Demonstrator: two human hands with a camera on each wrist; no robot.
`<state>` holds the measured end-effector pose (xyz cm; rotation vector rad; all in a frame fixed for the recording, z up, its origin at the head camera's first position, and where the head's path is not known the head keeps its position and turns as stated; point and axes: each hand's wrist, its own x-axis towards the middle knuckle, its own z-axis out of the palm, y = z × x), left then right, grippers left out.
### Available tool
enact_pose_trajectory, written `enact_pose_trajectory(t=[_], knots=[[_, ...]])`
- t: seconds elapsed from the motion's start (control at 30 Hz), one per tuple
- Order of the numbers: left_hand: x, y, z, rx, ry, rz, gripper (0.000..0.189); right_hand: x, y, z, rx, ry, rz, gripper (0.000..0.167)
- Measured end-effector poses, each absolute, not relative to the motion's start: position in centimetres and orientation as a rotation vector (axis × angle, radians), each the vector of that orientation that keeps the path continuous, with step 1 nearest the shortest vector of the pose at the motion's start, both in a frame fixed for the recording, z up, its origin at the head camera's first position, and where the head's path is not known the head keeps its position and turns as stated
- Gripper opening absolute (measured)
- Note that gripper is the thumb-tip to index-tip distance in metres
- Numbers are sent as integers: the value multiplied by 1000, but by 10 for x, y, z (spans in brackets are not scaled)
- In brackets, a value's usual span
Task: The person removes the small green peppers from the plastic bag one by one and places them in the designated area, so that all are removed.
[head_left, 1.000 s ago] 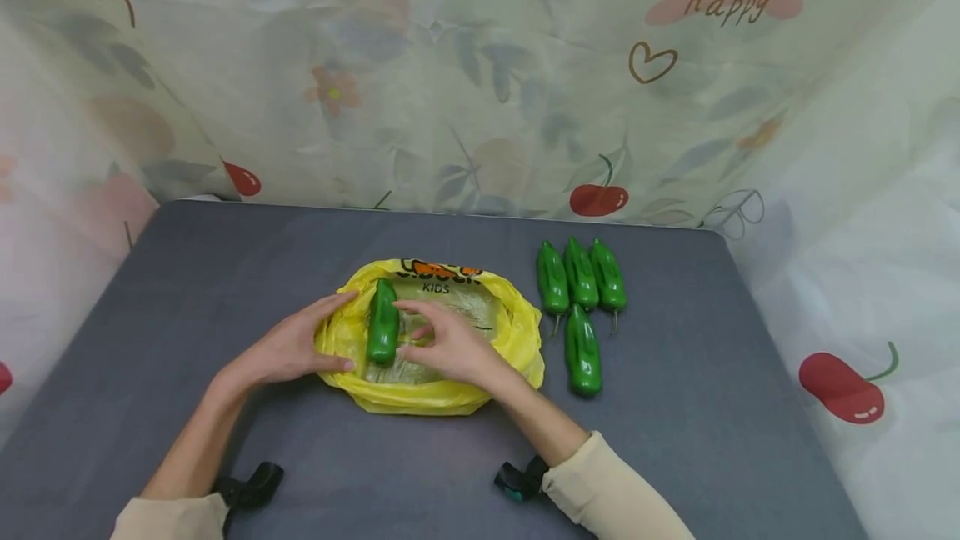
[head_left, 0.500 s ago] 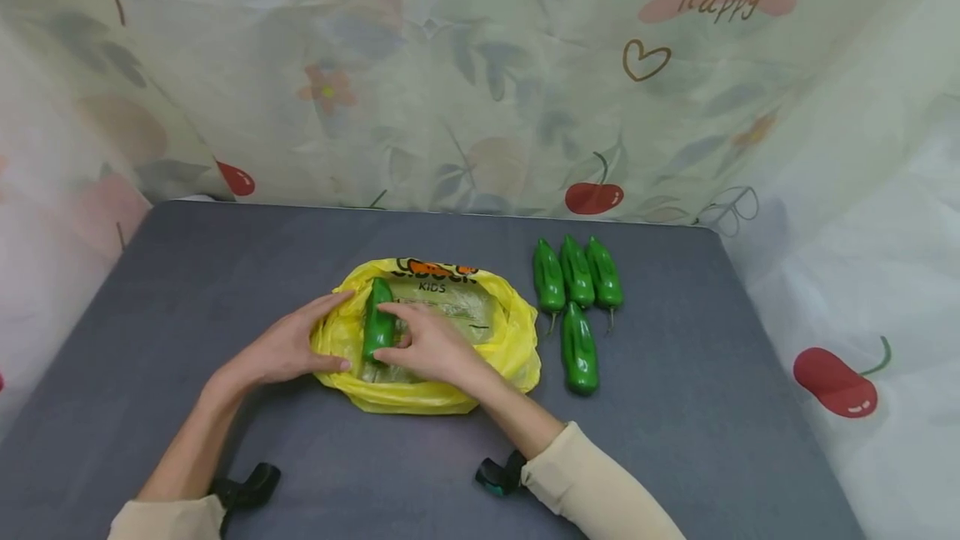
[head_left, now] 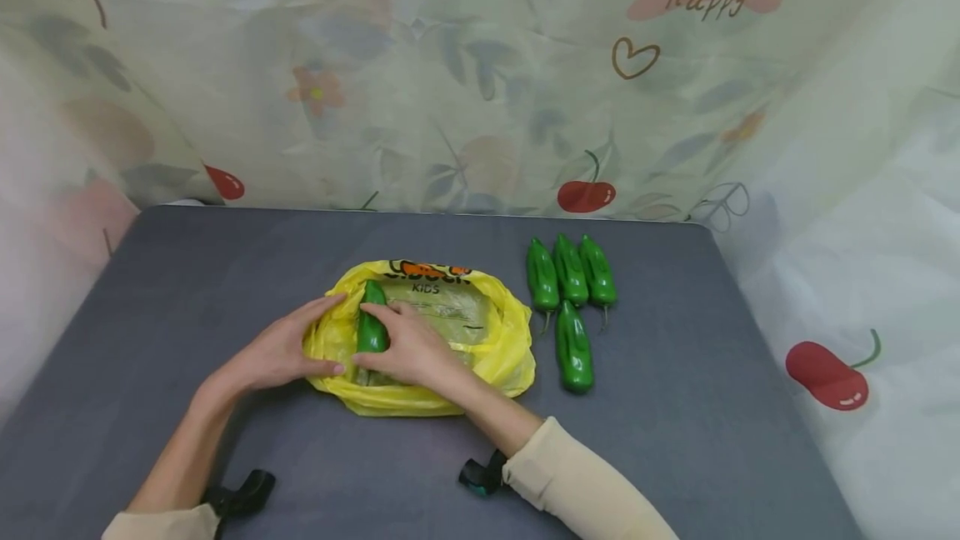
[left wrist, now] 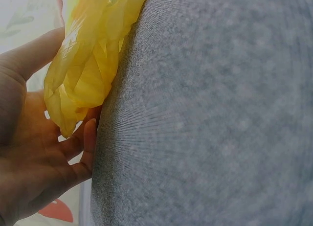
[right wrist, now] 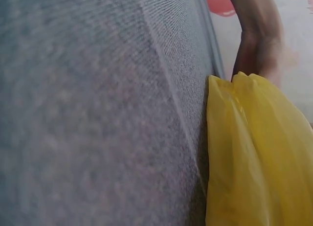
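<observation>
A yellow plastic bag [head_left: 517,357] lies with its mouth spread wide on the table, its rim folded outward. Inside at its left end is a glossy green chili pepper [head_left: 372,330]. My right hand [head_left: 412,344] reaches into the bag and grips this pepper, index finger across its upper part and thumb at its lower end. With thumb and fingers spread around the bag's left end, my left hand [head_left: 281,348] holds the rim. The left wrist view shows the bag's crumpled side [left wrist: 88,64] between thumb and fingers. In the right wrist view the bag hides my right hand.
Right of the bag, three green chili peppers [head_left: 570,272] lie side by side, with another pepper [head_left: 575,348] in front of them. A dark grey cloth [head_left: 675,407] covers the table. Behind hangs a printed curtain [head_left: 465,65].
My right hand has moved left over the pepper in the bag, from beside it to around it. The left hand stays at the rim. The head view has shifted slightly.
</observation>
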<state>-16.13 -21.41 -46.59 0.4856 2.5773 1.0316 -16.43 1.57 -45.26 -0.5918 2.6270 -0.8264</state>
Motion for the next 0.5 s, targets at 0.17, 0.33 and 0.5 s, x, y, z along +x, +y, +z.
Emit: enact_pose_trajectory(t=[0.17,0.33,0.5], knots=[[-161,-214,-465,489,2576,1042,103,-163,12,-453,-553,2643,-814,77],[-159,-214,-465,477,2581,1032,102,-163,11,-455,-526,2641,-822,77],[-158,-213,-465,471,2590,1032,102,-163,12,-458,-501,2620,-892,75]])
